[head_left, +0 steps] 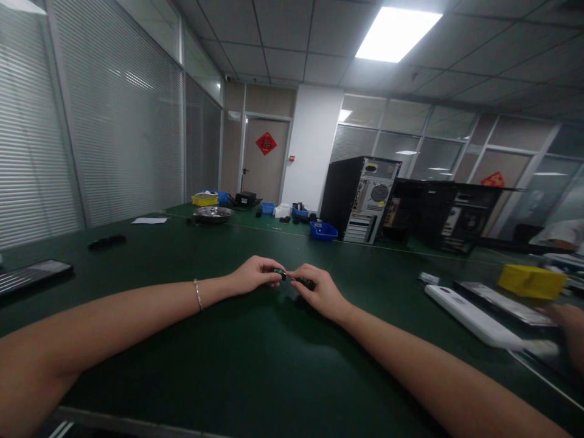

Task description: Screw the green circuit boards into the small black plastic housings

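Note:
My left hand (pixel 256 274) pinches a small dark part with a bit of green (pixel 280 274) between thumb and fingers, above the middle of the dark green tabletop (pixel 255 353). Close beside it on the right, my right hand (pixel 319 291) is closed around a slim dark tool (pixel 309 283). Its tip points at the small part; whether the two touch I cannot make out. Fingers hide most of both things, so their exact kind does not show.
Computer towers (pixel 360 198) stand at the back right, with a blue bin (pixel 323 230) beside them. A metal bowl (pixel 213 214) sits at the back left. On the right lie a white power strip (pixel 472 316) and a yellow box (pixel 531 281), near another person's hand (pixel 570 328).

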Demonstrator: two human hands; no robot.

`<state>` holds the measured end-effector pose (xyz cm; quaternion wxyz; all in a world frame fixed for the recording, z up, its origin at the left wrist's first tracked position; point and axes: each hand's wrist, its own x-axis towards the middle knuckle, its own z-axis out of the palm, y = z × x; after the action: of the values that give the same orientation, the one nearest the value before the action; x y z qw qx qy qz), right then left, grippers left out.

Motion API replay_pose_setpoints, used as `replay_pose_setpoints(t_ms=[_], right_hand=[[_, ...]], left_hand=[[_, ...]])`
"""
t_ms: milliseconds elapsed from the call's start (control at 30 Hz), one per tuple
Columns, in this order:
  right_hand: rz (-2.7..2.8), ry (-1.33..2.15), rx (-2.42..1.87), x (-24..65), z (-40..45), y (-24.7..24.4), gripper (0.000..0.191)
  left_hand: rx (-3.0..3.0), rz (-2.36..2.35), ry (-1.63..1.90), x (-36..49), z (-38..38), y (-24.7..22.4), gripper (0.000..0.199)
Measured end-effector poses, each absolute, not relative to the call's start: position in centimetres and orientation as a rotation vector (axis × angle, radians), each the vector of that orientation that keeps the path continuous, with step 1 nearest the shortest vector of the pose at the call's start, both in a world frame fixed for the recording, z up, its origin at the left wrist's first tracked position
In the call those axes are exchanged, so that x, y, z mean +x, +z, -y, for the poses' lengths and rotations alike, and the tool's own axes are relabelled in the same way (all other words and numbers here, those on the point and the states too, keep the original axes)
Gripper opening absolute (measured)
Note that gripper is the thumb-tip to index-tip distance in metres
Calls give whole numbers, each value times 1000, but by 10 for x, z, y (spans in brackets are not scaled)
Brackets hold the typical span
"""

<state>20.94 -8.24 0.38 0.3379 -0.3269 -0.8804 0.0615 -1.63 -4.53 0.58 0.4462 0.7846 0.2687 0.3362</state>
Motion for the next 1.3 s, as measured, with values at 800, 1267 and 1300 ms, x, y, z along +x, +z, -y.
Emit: replay_pose_setpoints(t_ms=[800,1267,1300], right_hand=[[2322,275,-782,202,92,11,16],[2274,318,-790,203,86,9,18],[2273,316,-791,204,86,9,18]], left_hand=[[1743,-540,856,-12,43,2,37],[1728,-558,855,-12,44,-1,49],[1749,-578,857,-12,44,-1,50]])
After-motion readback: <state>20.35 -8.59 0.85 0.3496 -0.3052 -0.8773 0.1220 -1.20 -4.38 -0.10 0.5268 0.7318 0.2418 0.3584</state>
